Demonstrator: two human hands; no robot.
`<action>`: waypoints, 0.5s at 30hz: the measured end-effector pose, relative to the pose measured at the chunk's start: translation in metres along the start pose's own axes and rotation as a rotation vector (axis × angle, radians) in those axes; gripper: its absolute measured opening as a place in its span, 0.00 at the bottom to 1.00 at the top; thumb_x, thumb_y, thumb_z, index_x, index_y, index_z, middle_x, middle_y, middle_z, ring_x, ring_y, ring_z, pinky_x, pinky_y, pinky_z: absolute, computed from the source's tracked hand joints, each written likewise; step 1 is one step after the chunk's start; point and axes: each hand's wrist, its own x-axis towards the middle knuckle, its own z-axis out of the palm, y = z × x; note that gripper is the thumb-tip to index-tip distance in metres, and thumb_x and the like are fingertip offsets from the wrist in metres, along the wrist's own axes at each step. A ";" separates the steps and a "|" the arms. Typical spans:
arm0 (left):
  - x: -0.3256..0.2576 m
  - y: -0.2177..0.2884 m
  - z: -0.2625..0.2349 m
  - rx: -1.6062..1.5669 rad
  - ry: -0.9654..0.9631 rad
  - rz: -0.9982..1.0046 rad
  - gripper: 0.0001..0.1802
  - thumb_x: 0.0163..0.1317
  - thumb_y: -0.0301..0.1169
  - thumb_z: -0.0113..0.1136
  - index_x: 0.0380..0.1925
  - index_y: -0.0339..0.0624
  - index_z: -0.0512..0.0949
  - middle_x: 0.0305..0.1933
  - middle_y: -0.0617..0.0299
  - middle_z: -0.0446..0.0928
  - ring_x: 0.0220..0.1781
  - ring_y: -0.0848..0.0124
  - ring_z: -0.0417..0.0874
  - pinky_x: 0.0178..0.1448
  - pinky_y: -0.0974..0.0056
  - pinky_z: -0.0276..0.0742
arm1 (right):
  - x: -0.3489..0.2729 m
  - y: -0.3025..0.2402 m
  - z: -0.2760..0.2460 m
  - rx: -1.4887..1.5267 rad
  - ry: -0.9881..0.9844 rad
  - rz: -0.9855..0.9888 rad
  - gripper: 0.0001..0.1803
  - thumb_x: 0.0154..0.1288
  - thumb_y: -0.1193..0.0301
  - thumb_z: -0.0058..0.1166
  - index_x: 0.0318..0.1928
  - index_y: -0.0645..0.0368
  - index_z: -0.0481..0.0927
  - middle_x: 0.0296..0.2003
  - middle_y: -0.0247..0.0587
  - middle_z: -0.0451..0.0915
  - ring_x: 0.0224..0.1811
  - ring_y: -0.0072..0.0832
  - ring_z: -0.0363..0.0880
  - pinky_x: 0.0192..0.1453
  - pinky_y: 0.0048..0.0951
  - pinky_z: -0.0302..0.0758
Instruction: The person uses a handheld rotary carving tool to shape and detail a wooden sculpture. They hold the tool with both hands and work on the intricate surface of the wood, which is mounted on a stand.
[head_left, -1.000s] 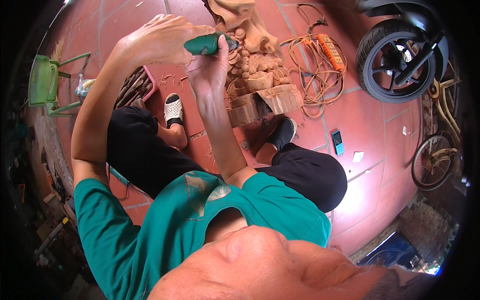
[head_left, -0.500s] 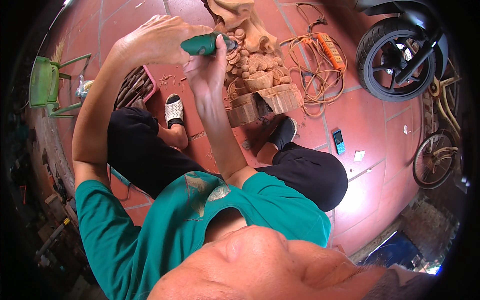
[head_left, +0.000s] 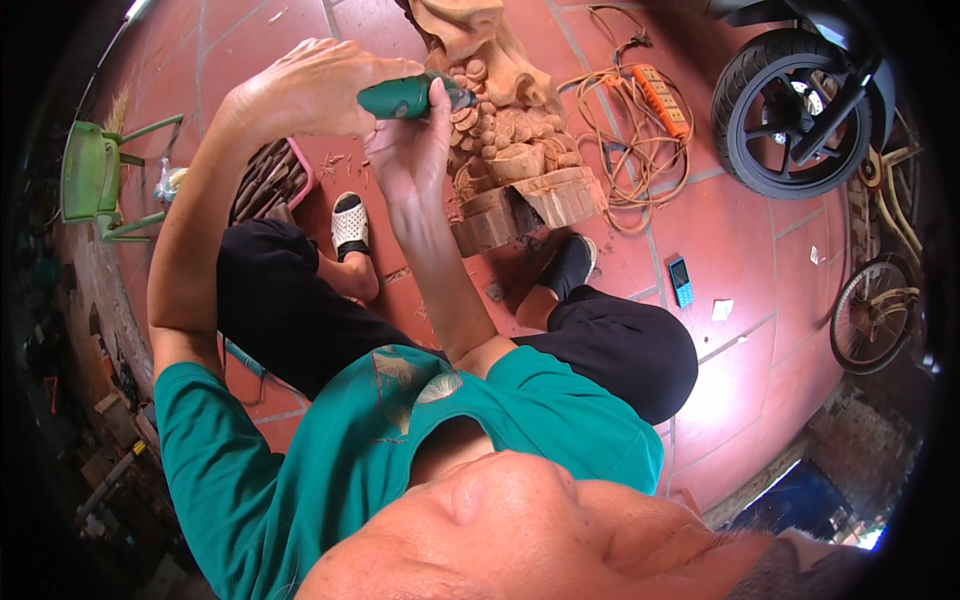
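A green hand-held rotary tool lies across both of my hands, its dark nose pointing right at a carved wooden sculpture. My left hand is closed around the tool's rear end. From below, my right hand grips near the front, with its thumb up along the body. The tip is at the left side of the carving's cluster of small round shapes; whether it touches cannot be made out. The sculpture has smooth folds at the top and a rough, blocky base with a dark notch.
Wood sticks fill a pink basket at left, near a green chair. Right of the carving lie an orange power strip and coiled cord. A blue phone rests on the tiles. Beyond are a motorcycle wheel and a bicycle wheel.
Both hands and the tool keep nearly the same place on the carving, with the tool shifted very slightly. The whole view has moved a little.
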 end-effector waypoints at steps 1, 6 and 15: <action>-0.002 -0.001 0.003 0.011 0.043 0.015 0.39 0.48 0.30 0.66 0.67 0.57 0.75 0.41 0.47 0.86 0.44 0.46 0.85 0.50 0.48 0.81 | 0.001 0.001 -0.002 0.003 -0.012 0.005 0.19 0.74 0.53 0.58 0.53 0.53 0.79 0.50 0.36 0.85 0.53 0.32 0.86 0.58 0.44 0.85; -0.002 0.000 0.000 0.034 0.045 0.007 0.37 0.50 0.29 0.65 0.66 0.59 0.76 0.40 0.49 0.86 0.42 0.47 0.86 0.48 0.48 0.81 | 0.008 0.000 -0.008 -0.011 -0.039 0.022 0.19 0.74 0.53 0.59 0.53 0.53 0.79 0.51 0.35 0.85 0.53 0.31 0.86 0.58 0.44 0.85; -0.003 -0.002 0.002 0.047 0.040 -0.011 0.37 0.51 0.29 0.64 0.66 0.59 0.75 0.41 0.49 0.86 0.42 0.46 0.86 0.48 0.47 0.81 | 0.012 0.002 -0.009 -0.001 -0.037 0.055 0.20 0.74 0.53 0.59 0.55 0.52 0.78 0.53 0.34 0.84 0.54 0.30 0.85 0.58 0.43 0.85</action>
